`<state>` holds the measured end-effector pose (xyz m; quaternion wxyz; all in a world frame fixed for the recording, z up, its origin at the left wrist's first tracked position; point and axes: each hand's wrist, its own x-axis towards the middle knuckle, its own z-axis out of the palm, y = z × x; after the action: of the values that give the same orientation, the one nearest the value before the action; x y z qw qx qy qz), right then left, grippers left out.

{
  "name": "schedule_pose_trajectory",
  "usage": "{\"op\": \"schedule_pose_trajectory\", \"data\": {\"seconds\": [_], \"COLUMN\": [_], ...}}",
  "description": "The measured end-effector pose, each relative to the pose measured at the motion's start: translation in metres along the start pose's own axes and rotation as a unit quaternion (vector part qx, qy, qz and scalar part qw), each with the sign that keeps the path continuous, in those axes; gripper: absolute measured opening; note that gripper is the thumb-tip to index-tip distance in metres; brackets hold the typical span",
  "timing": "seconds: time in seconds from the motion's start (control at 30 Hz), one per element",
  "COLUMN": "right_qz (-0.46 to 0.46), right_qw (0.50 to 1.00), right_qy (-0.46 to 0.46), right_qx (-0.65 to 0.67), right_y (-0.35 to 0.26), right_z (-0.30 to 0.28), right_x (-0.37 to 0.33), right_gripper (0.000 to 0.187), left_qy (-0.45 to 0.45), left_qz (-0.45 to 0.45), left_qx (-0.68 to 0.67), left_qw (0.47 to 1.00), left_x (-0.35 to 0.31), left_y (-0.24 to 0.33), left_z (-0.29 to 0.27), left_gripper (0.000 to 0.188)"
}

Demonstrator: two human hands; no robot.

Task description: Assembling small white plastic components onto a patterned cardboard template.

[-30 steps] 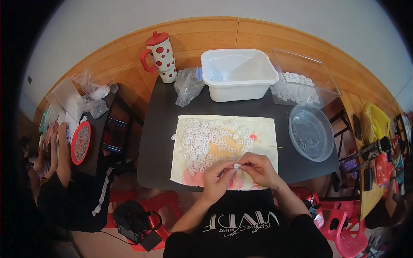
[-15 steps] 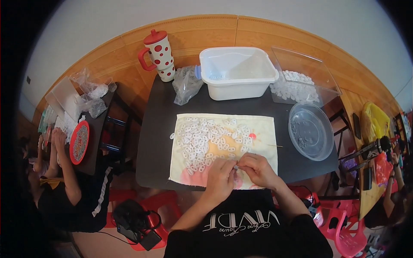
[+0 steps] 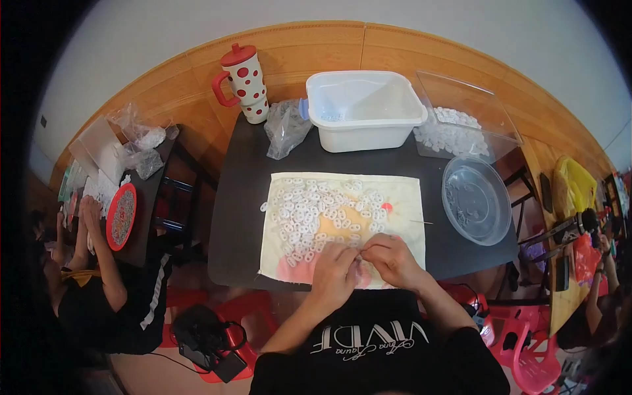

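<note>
My left hand (image 3: pixel 334 273) and my right hand (image 3: pixel 393 262) meet fingertip to fingertip over the near edge of a pale yellow towel (image 3: pixel 409 247). Both are closed in a pinch; whatever small item lies between them is too hidden to name. Beyond my fingers, many small white oval pieces with two holes (image 3: pixel 296 214) are spread across the towel, thickest on its left side. A thin needle-like rod (image 3: pixel 421 222) sticks out past the towel's right edge.
Along the back stand a spotted tumbler (image 3: pixel 251 85), a clear plastic bag (image 3: pixel 288 131), a white basin (image 3: pixel 368 136) and a clear box of white pieces (image 3: pixel 454 135). A round clear tub (image 3: pixel 484 204) holds small grey bits. Another person (image 3: pixel 99 283) works at left beside a red tray (image 3: pixel 122 220).
My fingertips have shifted slightly and my left hand has tilted a little to the left. The small grey bit seen between my fingers before is now mostly hidden.
</note>
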<state>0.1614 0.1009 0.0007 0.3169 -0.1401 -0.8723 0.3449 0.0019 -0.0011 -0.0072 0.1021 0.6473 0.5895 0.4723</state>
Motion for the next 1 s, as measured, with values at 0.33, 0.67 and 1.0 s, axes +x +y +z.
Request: {"op": "schedule_pose_trajectory", "data": {"seconds": [0.33, 0.67, 1.0], "right_qz": [-0.069, -0.105, -0.104], "right_qw": [0.994, 0.99, 0.99], "right_qy": [-0.017, -0.041, -0.051], "right_qx": [-0.082, -0.089, -0.081], "right_y": [-0.003, -0.003, 0.0], "right_z": [0.002, 0.003, 0.003], "right_x": [0.0, -0.002, -0.003], "right_gripper": [0.015, 0.015, 0.018], "left_qy": [0.001, -0.019, -0.026], "left_qz": [0.034, 0.066, 0.064], "left_qx": [0.003, -0.002, 0.014], "left_qw": [0.999, 0.998, 0.998], "left_x": [0.004, 0.008, 0.008], "left_y": [-0.001, -0.003, 0.001], "left_z": [-0.005, -0.004, -0.005], "left_gripper": [0.016, 0.014, 0.016]}}
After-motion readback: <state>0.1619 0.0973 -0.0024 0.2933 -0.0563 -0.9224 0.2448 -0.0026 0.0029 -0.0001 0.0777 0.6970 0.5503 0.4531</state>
